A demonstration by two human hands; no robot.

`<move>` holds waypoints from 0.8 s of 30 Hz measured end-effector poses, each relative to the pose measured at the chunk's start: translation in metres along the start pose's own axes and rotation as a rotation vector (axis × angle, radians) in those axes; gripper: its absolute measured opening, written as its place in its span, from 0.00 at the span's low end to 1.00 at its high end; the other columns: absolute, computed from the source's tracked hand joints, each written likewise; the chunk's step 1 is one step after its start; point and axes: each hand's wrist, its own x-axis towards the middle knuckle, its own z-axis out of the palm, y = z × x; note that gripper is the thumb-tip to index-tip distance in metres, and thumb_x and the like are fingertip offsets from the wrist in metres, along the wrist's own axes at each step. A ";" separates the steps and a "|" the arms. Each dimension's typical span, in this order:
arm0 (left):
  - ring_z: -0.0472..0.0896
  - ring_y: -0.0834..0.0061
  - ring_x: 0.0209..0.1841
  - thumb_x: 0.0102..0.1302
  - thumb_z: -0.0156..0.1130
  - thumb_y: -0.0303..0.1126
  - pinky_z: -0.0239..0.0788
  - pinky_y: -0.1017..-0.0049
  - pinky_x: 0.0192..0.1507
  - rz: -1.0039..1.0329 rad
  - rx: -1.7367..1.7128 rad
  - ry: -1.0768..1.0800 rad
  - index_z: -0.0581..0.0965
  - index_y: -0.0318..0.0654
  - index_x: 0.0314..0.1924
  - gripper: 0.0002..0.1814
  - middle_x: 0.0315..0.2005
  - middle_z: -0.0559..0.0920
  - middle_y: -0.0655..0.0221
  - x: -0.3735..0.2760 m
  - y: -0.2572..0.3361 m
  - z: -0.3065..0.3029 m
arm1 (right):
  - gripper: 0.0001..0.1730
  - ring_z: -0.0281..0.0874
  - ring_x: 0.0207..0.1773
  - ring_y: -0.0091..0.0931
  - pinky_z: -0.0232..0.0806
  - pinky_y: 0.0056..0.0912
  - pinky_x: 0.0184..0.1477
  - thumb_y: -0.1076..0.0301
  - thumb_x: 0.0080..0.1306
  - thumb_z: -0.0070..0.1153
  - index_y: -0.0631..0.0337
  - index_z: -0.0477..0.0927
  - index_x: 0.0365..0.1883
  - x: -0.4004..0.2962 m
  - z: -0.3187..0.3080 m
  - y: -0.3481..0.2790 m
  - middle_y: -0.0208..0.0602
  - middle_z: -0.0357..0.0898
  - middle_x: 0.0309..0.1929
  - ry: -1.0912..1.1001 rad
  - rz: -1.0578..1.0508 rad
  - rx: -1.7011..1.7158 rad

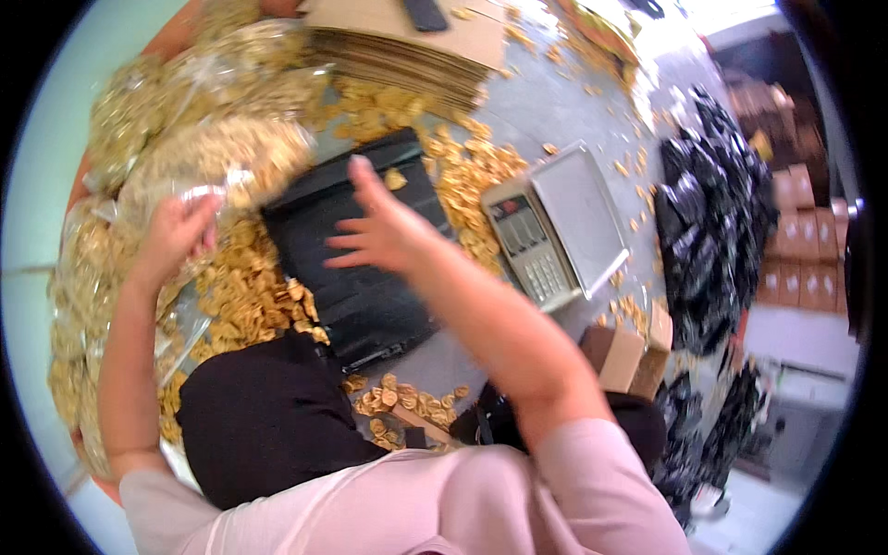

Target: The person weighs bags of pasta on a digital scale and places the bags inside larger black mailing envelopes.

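My left hand [179, 236] grips the gathered clear film at the near end of a plastic bag [229, 156] full of thin yellowish chips. That bag lies on other filled bags at the left. My right hand [374, 229] is held over a black, flat tray-like thing [347, 277], fingers spread and holding nothing. One yellow chip [395, 179] rests on the black surface beyond that hand. Loose chips [243, 291] are heaped between the bags and the black thing, and more [472, 180] lie along its right side. A digital scale [531, 243] with a metal pan [579, 215] stands to the right.
Stacked flat cardboard [409, 62] with a dark phone-like object [424, 14] on top is at the far side. Black plastic bags [707, 222] and stacked cartons [798, 236] stand at the right. Small cardboard boxes [617, 357] sit by my right knee.
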 end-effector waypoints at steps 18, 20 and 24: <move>0.83 0.54 0.37 0.58 0.56 0.34 0.74 0.58 0.40 0.967 0.190 -0.474 0.81 0.42 0.37 0.10 0.30 0.83 0.56 0.059 0.238 0.435 | 0.31 0.74 0.57 0.40 0.65 0.47 0.62 0.51 0.67 0.45 0.64 0.69 0.61 -0.172 -0.390 -0.059 0.47 0.75 0.57 0.123 -0.963 0.464; 0.81 0.54 0.39 0.63 0.54 0.38 0.73 0.58 0.41 0.941 0.313 -0.680 0.80 0.45 0.41 0.11 0.34 0.83 0.58 0.040 0.214 0.448 | 0.25 0.78 0.50 0.38 0.70 0.44 0.55 0.58 0.64 0.51 0.66 0.73 0.55 -0.179 -0.442 -0.057 0.45 0.79 0.49 0.360 -0.849 0.511; 0.78 0.57 0.46 0.65 0.55 0.38 0.71 0.61 0.48 0.750 0.408 -0.841 0.79 0.46 0.46 0.12 0.39 0.81 0.62 0.035 0.084 0.427 | 0.12 0.79 0.40 0.32 0.72 0.36 0.43 0.71 0.62 0.51 0.64 0.77 0.43 -0.172 -0.534 -0.036 0.41 0.80 0.38 1.317 -0.842 -0.156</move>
